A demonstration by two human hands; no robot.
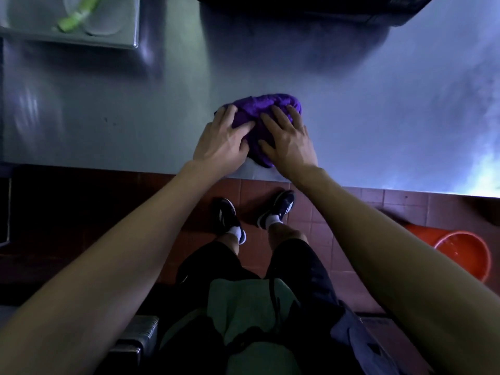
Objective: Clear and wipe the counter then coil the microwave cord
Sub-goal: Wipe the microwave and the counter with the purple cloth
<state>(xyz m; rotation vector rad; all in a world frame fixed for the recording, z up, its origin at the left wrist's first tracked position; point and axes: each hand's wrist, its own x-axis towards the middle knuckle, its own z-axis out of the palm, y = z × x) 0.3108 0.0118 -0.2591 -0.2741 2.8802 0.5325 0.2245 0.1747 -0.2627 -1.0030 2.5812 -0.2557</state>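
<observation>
Wiping | you are pressing both flat hands, left hand (226, 139) and right hand (288, 139), on the cloth (266, 104) | keep pushing it flat along the worktop (121, 109).

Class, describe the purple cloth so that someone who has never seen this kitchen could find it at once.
Start at the steel counter and follow its near edge to the middle. The purple cloth lies bunched there, with the left hand and right hand pressing on it. Nothing else on the counter is purple.

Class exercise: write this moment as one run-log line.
step: wiping | left hand: pressing purple cloth | right hand: pressing cloth | surface: steel counter
</observation>
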